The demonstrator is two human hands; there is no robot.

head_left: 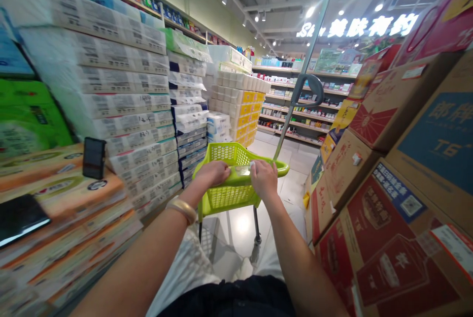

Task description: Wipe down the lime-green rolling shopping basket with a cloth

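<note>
A lime-green shopping basket [225,197] stands on a wheeled stand in the aisle in front of me. My left hand [212,173] rests closed over its near rim. My right hand [263,177] grips the same rim a little to the right, with a small white thing under its fingers that I cannot make out. A gold bangle [181,208] sits on my left wrist. A grey pull handle [309,91] on a long pole rises from the far side of the basket.
Stacked tissue packs [121,105] wall the left side, with a dark phone-like device [93,158] and a dark screen [18,218] on them. Cardboard cartons [391,179] pile up on the right. The tiled aisle [291,159] runs ahead to product shelves [295,115].
</note>
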